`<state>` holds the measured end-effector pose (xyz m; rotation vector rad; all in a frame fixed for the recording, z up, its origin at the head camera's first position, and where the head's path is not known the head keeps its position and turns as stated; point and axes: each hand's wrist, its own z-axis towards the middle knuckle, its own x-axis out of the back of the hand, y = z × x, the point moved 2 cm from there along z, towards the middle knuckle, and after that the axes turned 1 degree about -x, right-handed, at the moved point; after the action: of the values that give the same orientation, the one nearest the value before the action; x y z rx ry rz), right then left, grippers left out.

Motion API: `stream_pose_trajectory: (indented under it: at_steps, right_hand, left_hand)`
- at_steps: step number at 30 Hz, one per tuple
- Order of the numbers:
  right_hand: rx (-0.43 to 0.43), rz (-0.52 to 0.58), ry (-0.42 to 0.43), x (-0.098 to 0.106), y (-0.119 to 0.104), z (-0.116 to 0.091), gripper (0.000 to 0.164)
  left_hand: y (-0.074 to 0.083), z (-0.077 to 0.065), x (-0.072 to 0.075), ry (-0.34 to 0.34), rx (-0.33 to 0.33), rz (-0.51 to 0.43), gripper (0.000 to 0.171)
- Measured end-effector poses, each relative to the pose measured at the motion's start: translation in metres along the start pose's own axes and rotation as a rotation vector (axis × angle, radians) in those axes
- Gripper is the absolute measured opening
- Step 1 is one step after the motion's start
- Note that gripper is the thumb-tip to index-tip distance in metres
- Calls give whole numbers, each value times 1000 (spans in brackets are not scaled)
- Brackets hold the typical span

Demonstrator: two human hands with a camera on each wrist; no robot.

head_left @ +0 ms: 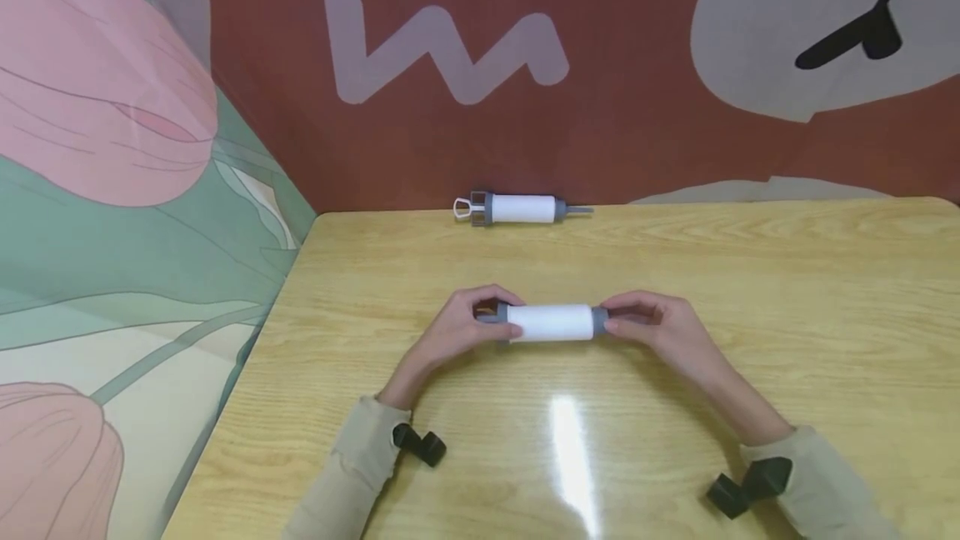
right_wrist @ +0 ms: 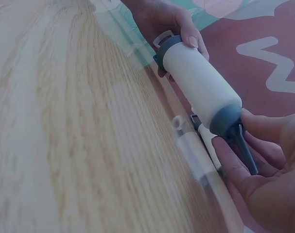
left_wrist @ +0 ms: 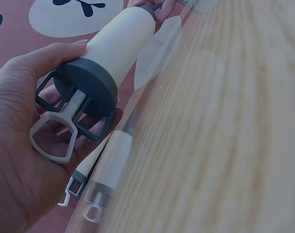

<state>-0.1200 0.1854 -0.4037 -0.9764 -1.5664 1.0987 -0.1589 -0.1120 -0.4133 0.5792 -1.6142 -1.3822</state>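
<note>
Pinching white, grey-ended cylinder: left hand near looped handle, right hand by thin nozzle

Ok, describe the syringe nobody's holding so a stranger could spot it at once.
Find the wooden table and follow it to its far edge, by the brown backdrop. There lies the white, grey-ended syringe, its loop handle pointing left and thin nozzle right. The left hand and right hand hold the other syringe; this one lies untouched by either.
</note>
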Motion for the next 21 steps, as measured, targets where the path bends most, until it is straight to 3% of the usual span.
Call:
stream_pose_trajectory:
  at_steps: [3,10,17,21]
  right_hand:
    - [-9,9,-6,0,0,0,42]
    - [-29,168,-60,-1,1,2,45]
    - [-25,59,-25,1,0,1,43]
    - [-32,98,-47,-1,1,2,45]
  left_hand:
    - [0,0,0,2,4,-1,33]
    - [1,2,1,7,1,6,33]
    - [1,2,1,6,0,0,33]
    - [1,1,1,9,9,-7,33]
